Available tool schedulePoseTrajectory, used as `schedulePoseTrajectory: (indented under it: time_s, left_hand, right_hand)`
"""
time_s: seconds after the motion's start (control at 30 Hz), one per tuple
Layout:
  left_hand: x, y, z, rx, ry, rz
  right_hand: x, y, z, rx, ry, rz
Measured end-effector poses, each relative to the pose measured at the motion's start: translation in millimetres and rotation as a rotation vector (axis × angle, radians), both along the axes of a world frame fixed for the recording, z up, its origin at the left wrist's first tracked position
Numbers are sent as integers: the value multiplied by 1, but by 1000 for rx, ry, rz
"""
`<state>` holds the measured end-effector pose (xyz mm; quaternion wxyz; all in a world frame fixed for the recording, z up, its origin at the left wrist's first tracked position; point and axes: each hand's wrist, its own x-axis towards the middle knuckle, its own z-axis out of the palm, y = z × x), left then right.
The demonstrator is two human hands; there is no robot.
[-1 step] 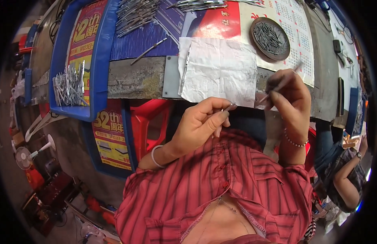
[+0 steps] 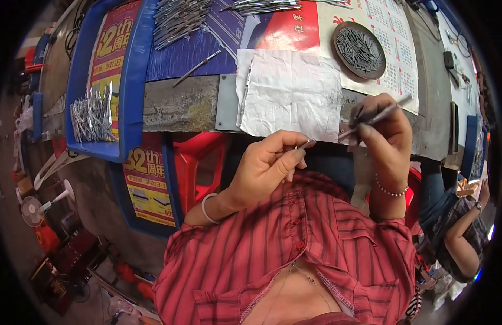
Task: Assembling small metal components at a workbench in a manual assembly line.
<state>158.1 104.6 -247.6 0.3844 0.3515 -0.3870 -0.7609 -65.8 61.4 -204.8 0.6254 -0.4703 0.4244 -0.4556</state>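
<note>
My left hand (image 2: 270,168) is closed in front of my shirt, just off the table's edge. Its thumb and forefinger pinch a small slim metal piece (image 2: 305,144), mostly hidden by the fingers. To its right, my right hand (image 2: 389,127) grips slim grey tweezers (image 2: 382,114), their thin tip slanting down and left towards the table edge. A creased white paper (image 2: 294,95) lies before both hands, with one thin silvery rod (image 2: 245,92) along its left side. Beyond my right hand stands a round brown dish (image 2: 364,76) holding many small dark metal pins (image 2: 359,49).
Piles of slim silvery rods (image 2: 180,21) lie at the far left, and a single rod (image 2: 197,68) nearer. A blue tray (image 2: 133,103) at left holds silvery strips (image 2: 93,116). Below are a red stool (image 2: 194,157) and another blue tray (image 2: 178,189). Another person's arm (image 2: 462,238) shows at right.
The tweezers in my right hand have swung, their rear end dropping lower and to the right. My right hand has shifted slightly left; my left hand stays in place.
</note>
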Motion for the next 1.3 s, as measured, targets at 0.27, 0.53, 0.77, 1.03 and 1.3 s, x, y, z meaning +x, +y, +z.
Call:
schedulePoseTrajectory:
  time_s: [0.27,0.53,0.77,1.03,1.3]
  left_hand:
    - [-11,3,0,-282,-209,97]
    - [-13,1,2,-330,-236,97]
    - [-12,2,1,-420,-363,100]
    - [-15,0,-1,-684,-552,205]
    - [-15,-2,-3,-739,-581,240]
  right_hand:
    - [11,6,-12,47,-275,93]
    - [9,9,-9,31,-318,86]
    - [11,11,-8,-93,-174,119]
    - [21,27,-9,-347,125,45]
    - [25,31,-9,-449,241,-8]
